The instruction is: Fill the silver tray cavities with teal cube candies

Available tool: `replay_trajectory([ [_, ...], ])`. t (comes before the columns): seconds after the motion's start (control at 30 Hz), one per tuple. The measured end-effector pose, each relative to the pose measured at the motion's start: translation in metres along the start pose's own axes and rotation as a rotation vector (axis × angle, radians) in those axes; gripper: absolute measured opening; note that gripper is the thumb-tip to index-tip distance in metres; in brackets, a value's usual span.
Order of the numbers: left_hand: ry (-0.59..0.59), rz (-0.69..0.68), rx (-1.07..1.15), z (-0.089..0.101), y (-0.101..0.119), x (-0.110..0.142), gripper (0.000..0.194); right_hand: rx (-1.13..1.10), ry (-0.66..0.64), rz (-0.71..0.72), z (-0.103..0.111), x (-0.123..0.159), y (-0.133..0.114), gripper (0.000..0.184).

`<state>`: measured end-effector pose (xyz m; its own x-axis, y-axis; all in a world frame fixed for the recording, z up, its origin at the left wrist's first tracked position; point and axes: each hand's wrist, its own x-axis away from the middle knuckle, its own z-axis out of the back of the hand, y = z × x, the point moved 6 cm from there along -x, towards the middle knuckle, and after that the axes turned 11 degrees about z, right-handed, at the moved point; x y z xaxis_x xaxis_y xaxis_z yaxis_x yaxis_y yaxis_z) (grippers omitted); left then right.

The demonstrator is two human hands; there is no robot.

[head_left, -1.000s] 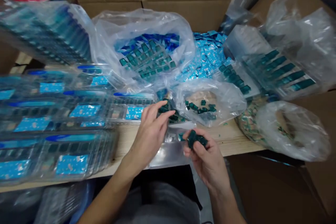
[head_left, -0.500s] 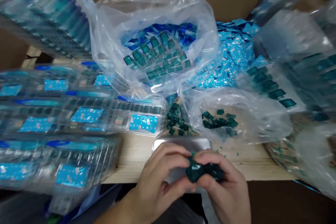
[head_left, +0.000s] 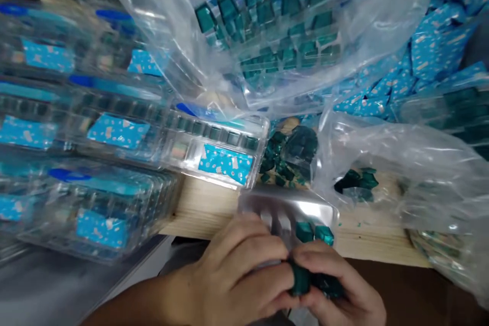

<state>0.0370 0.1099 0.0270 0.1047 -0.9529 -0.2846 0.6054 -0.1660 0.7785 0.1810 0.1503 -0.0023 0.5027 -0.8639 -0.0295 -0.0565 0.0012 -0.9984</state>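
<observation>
Two dark green, glossy translucent blocks are pinched between my hands at the lower middle. My left hand (head_left: 244, 270) is closed, its fingertips against the left block (head_left: 300, 279). My right hand (head_left: 344, 285) is closed around the right block (head_left: 328, 285) and also touches the left one. Just behind the hands lies a shiny metal tray (head_left: 260, 197), partly covered by my left fingers. Two teal cubes (head_left: 324, 235) sit at its right end. Fingers hide much of the held blocks.
Clear packs with blue speckled sachets (head_left: 225, 163) are laid out in rows at left. A large plastic bag (head_left: 168, 41) holds clear strips of green blocks. Loose green pieces (head_left: 277, 155) lie behind the tray. A smaller open bag (head_left: 431, 163) and a sachet heap (head_left: 439, 35) are at right.
The view has tilted and come closer to the bench. My hands sit lower and slightly further right, still holding green blocks. Two teal cubes on the tray now show behind my fingers.
</observation>
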Motion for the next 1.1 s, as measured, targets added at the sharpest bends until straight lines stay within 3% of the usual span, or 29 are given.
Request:
replay_trajectory([
  [0.13,-0.05,-0.068,0.034,-0.002,0.002,0.012,0.029,-0.037,0.01,-0.156,-0.004,0.009,0.003,0.019],
  [0.23,-0.076,-0.08,0.094,0.002,0.003,0.023,0.028,0.044,-0.048,-0.123,-0.004,0.015,-0.008,0.019],
  [0.3,-0.084,-0.061,0.106,0.007,0.001,0.031,0.02,0.226,-0.123,-0.037,-0.001,0.017,-0.02,0.021],
  [0.4,-0.118,-0.02,0.082,0.014,-0.006,0.044,0.013,0.716,-0.176,0.068,0.007,0.014,-0.035,0.026],
  [0.5,-0.156,0.013,0.024,0.015,-0.013,0.055,0.013,1.078,-0.316,0.157,-0.001,0.004,-0.038,0.025],
  [0.63,-0.148,0.026,0.03,0.015,-0.016,0.06,0.015,1.228,-0.549,0.253,-0.025,-0.009,-0.026,0.023],
  [0.73,-0.127,0.033,0.026,0.016,-0.015,0.059,0.016,1.273,-0.569,0.244,-0.029,-0.013,-0.02,0.026],
  [0.83,-0.102,0.055,0.048,0.02,-0.017,0.053,0.018,1.077,-0.411,0.141,-0.017,-0.011,-0.026,0.035],
  [0.93,-0.134,0.115,0.139,0.024,-0.021,0.043,0.015,0.632,-0.282,-0.064,-0.007,-0.002,-0.025,0.05],
  [1.03,-0.168,0.208,0.204,0.025,-0.022,0.032,0.012,0.177,-0.254,-0.263,-0.015,0.01,-0.013,0.05],
  [1.1,-0.143,0.253,0.191,0.025,-0.02,0.026,0.012,-0.053,-0.172,-0.297,-0.023,0.012,-0.008,0.048],
])
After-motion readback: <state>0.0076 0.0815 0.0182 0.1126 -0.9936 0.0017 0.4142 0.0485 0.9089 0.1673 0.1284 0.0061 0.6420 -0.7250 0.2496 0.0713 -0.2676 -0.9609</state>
